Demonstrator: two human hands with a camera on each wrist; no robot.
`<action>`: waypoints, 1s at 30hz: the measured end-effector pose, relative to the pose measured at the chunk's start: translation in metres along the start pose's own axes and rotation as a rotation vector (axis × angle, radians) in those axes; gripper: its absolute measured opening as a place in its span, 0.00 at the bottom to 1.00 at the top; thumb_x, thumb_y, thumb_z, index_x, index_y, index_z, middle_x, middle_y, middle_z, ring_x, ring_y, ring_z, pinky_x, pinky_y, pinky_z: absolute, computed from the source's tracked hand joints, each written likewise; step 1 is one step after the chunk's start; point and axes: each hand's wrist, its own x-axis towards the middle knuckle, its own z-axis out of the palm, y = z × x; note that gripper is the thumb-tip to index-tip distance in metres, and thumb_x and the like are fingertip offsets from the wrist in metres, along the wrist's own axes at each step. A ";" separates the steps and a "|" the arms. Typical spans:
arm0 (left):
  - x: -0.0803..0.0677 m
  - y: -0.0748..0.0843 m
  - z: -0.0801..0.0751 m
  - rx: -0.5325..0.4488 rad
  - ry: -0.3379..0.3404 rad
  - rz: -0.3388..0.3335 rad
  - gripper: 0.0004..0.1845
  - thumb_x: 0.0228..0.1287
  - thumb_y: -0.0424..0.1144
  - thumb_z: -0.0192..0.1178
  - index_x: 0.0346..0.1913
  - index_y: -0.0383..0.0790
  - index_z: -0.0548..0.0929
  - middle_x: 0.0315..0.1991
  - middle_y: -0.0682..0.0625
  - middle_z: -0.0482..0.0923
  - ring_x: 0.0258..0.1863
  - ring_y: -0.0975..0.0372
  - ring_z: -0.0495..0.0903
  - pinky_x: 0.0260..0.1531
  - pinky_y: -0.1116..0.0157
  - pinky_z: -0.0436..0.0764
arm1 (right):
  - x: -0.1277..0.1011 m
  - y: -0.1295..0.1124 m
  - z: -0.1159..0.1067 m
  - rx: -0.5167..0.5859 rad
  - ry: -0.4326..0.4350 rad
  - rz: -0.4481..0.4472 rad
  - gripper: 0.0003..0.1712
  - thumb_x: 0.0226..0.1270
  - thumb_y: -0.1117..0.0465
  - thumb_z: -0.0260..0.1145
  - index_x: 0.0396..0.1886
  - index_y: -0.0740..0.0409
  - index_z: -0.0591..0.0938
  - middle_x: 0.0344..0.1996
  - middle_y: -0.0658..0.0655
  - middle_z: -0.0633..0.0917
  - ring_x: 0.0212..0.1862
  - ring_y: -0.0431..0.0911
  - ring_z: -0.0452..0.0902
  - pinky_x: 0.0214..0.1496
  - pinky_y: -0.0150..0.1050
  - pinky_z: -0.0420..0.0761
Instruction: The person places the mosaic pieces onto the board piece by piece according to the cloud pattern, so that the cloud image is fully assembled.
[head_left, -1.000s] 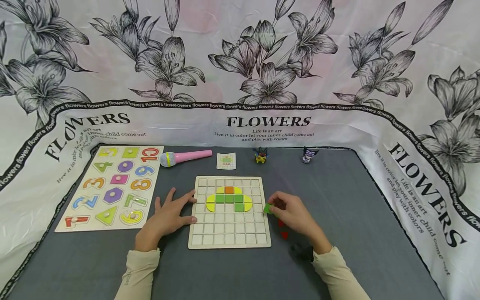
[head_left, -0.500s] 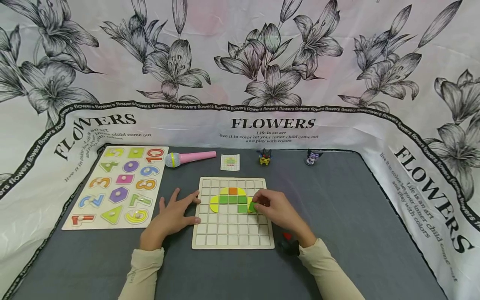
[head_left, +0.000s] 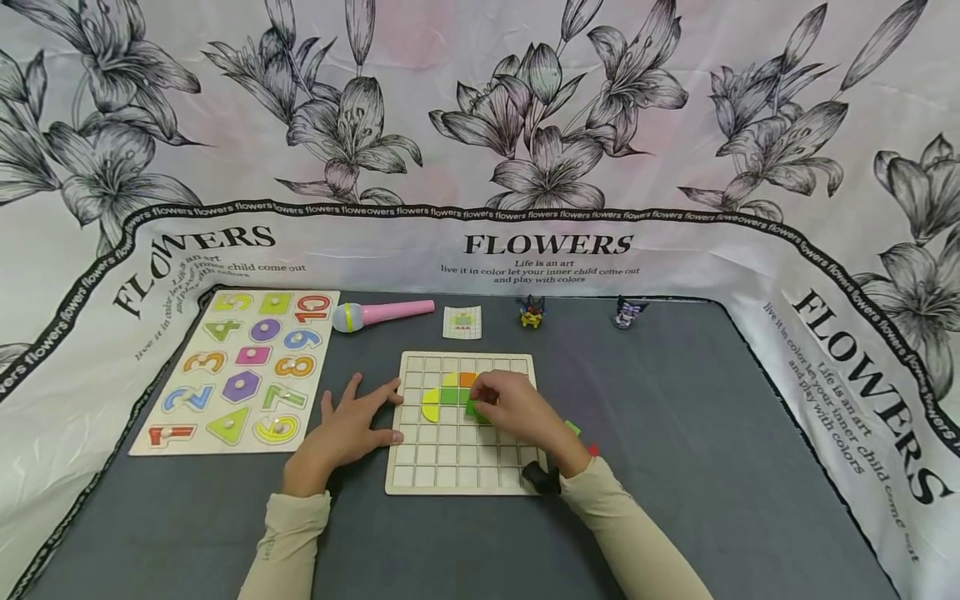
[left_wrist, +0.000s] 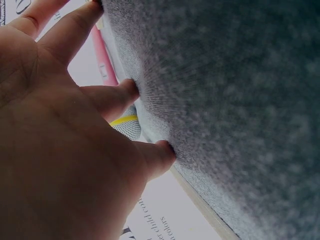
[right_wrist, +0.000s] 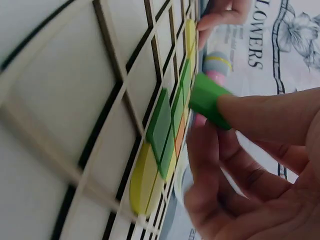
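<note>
Hands: left hand (head_left: 341,433) lay flat, fingers spread, on the desk (head_left: 712,433) at the grid board's 9 o'clock edge; right hand (head_left: 517,408) pinched a green tile (right_wrist: 207,100).
Grid board (head_left: 465,467): wooden, at desk centre, yellow, green and orange pieces seated in its upper rows.
Green tile: held just above the board, beside the seated green pieces (right_wrist: 162,125).
Risk: tilted, it could catch a cell wall and sit crooked.
Risk: a nudge might dislodge neighbours.
Spare pieces (head_left: 573,427): at the board's 3 o'clock.
</note>
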 end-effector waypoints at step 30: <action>-0.001 0.001 -0.002 -0.004 -0.004 0.014 0.43 0.68 0.44 0.76 0.82 0.40 0.68 0.72 0.44 0.77 0.83 0.32 0.40 0.71 0.24 0.30 | 0.004 -0.002 0.011 -0.152 -0.072 -0.064 0.06 0.71 0.70 0.71 0.35 0.57 0.90 0.30 0.47 0.86 0.35 0.42 0.77 0.43 0.41 0.78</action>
